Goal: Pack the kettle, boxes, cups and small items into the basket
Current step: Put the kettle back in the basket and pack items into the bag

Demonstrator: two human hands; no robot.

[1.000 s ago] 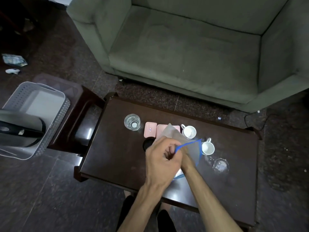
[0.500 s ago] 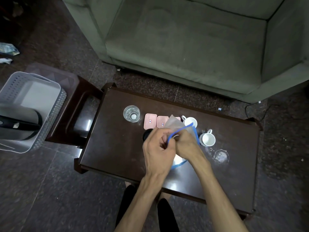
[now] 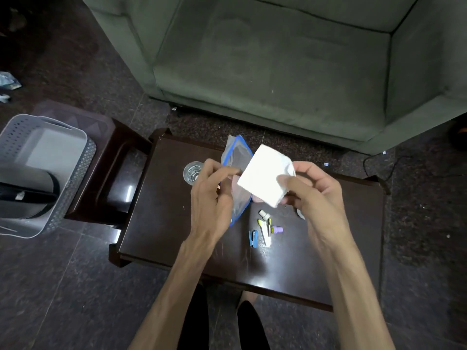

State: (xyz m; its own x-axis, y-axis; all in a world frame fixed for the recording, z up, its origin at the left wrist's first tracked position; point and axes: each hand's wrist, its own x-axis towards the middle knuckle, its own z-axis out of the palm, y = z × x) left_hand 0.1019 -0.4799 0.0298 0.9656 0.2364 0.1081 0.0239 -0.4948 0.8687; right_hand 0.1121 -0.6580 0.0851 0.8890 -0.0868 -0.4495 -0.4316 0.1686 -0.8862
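Observation:
Above the dark wooden table (image 3: 161,236), my left hand (image 3: 213,195) grips a clear pouch with a blue edge (image 3: 236,157), held upright. My right hand (image 3: 316,195) holds a white folded block (image 3: 265,178) just to the pouch's right. Small items (image 3: 264,229) lie on the table under my hands: a blue clip, white and yellow sticks, a purple cap. A glass (image 3: 192,172) stands left of the pouch. A bit of pink box shows behind the white block. The grey basket (image 3: 83,157) sits at the left with the kettle (image 3: 27,193) inside it. The cups are hidden.
A green sofa (image 3: 278,59) fills the far side. A dark wooden stool (image 3: 118,157) stands between basket and table. Dark stone floor surrounds everything; a cable (image 3: 394,162) lies at the right and scraps of litter at the far left. My legs are below the table's near edge.
My hands rose and parted. The pouch came upright in my left hand, the white block came out into my right hand, and small items now lie exposed on the table.

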